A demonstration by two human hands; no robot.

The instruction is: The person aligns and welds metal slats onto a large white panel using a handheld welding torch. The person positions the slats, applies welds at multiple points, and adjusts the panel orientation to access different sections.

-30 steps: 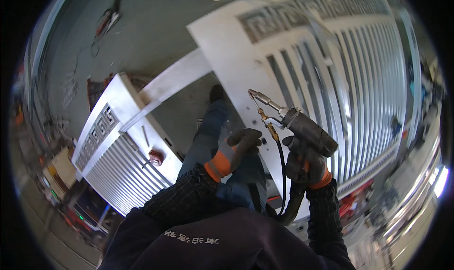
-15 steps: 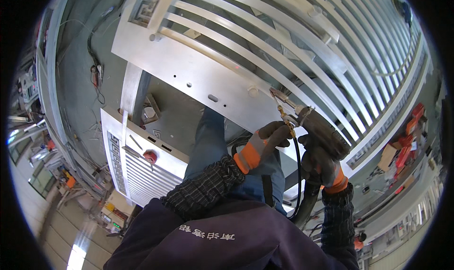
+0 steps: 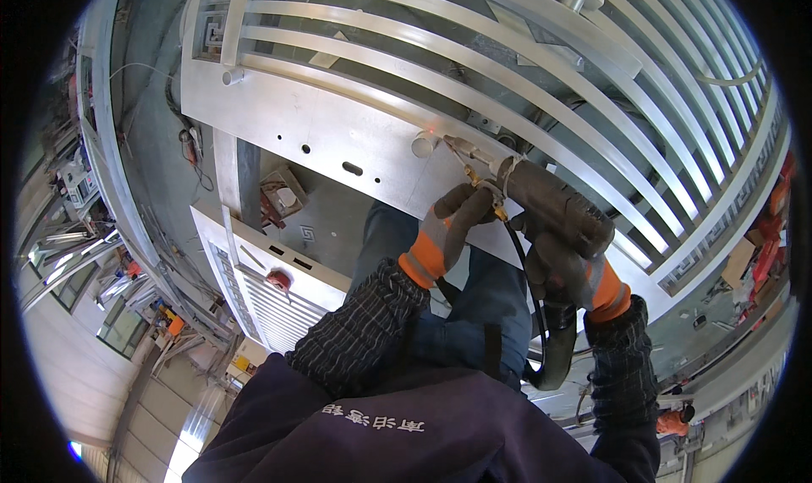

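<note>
My right hand, in a grey and orange work glove, is wrapped round a dark welding gun. Its metal tip points up and left, close beside a short round stub on a silvery metal gate panel. Whether the tip touches the panel I cannot tell. A small red light spot shows by the stub. Gloved the same way, my left hand pinches the brass wire-feed tube alongside the tip. From this tube a thin black hose runs down past my right hand.
Slatted bars of the panel extend away above my hands. Below left lies a second slatted panel with a red round object on it. A box stands on the floor between them. A cable clamp lies farther left.
The gun's tip has come closer to the round stub, with both hands moving along. The whole view has shifted a little. Both hands keep their grip.
</note>
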